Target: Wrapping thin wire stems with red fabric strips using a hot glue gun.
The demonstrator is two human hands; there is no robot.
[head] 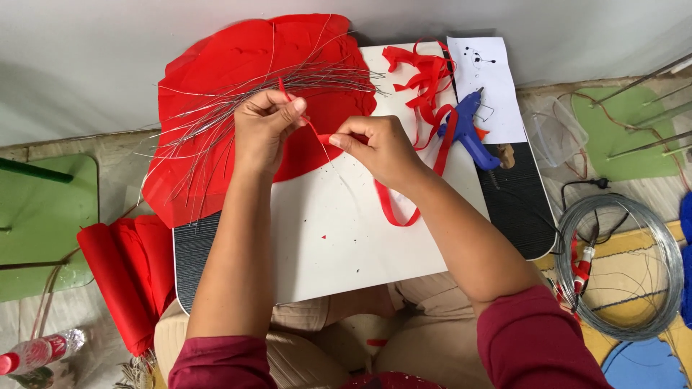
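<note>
Left hand (265, 122) pinches wire (285, 92); right hand (378, 148) pinches red strip (322, 137) taut for wrapping. Glue gun (468, 133) at 3 o'clock on surface (339, 230).

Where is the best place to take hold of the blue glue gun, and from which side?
Probably the blue glue gun's handle, the end pointing lower right toward the table edge, reached from the right. Red ribbon strips crowd its upper left.

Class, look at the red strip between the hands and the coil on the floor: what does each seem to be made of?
Red strip: probably matte crepe paper or ribbon; it curls limply. Coil: thin metal wire, grey and shiny, wound in stiff loops.
</note>
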